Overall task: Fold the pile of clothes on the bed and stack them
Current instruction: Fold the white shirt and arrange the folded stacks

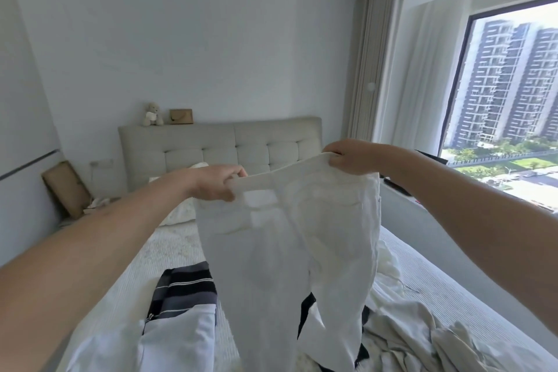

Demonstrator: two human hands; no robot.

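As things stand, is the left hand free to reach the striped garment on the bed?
Probably not yet: the left hand grips the waistband of the white trousers, as does the right hand. The striped garment lies uncovered below it.

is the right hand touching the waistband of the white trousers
Touching. The head view shows the right hand with its fingers curled over the waistband corner of the white trousers, gripping it with no gap.

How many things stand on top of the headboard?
2: a teddy bear at the left end of the headboard, and a brown box just right of it. None seem hidden.
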